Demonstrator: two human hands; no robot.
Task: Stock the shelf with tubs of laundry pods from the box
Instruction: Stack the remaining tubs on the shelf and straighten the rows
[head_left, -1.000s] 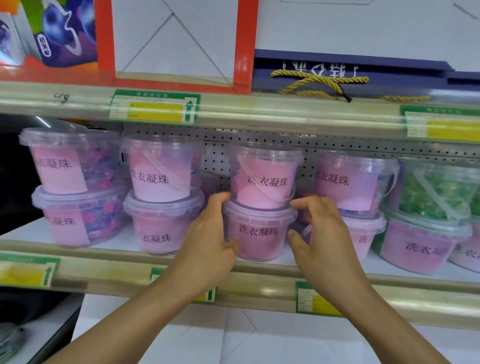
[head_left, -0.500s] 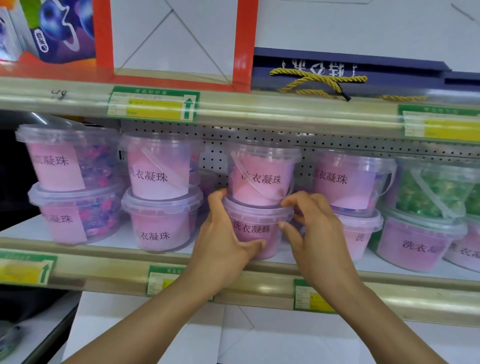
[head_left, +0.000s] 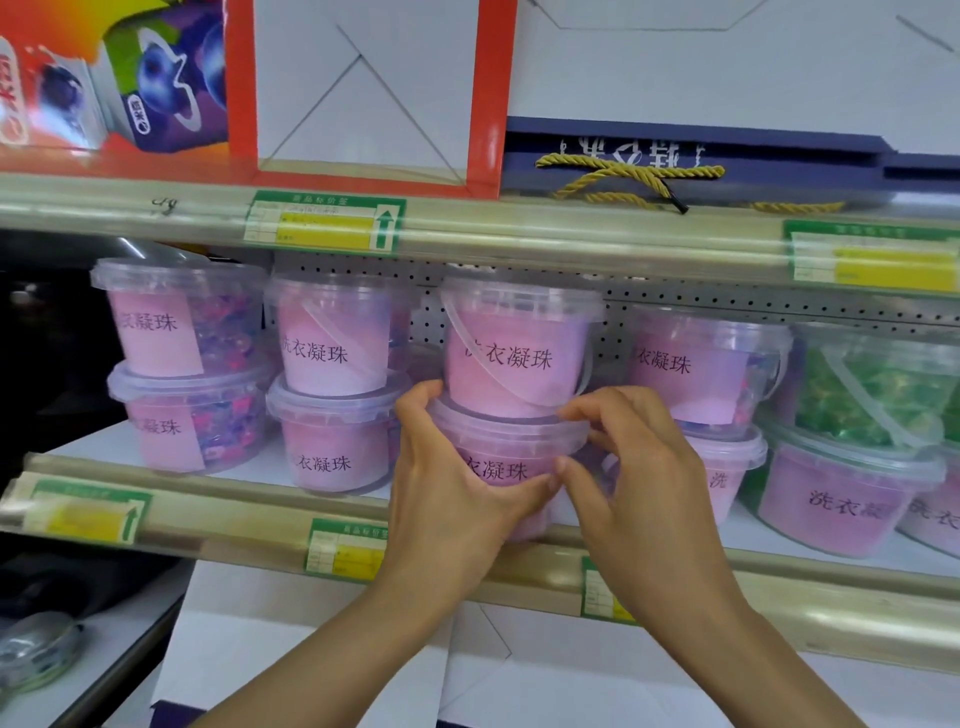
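Tubs of laundry pods were stacked two high along the shelf, pink ones to the left and middle, a green tub at the far right. The lower tub of the middle stack was held at the shelf's front edge, with an upper tub seated on its lid. The left hand was wrapped round the lower tub's left wall, thumb up near the lid rim, fingers curled across the front below the label. The right hand was set against the right side, its fingertips pinched at the lid rim and its thumb pressed on the wall; both hands were closed on this tub. The source box was not seen in the head view.

The tubs were judged to be thin clear plastic, fairly stiff at the rim but liable to flex at the wall if squeezed. Filled with pods, each was judged moderately heavy, and two stacked would be heavier and top-weighted. The smooth walls and paper labels were likely to be somewhat slippery, so a hold on both sides, low on the wall or under the lid lip, was thought safest. A thin bail handle was seen on the upper tub, suited to carrying a single tub only. Pushing high on the stack was judged likely to tip the upper tub, since it merely rested on the lid.
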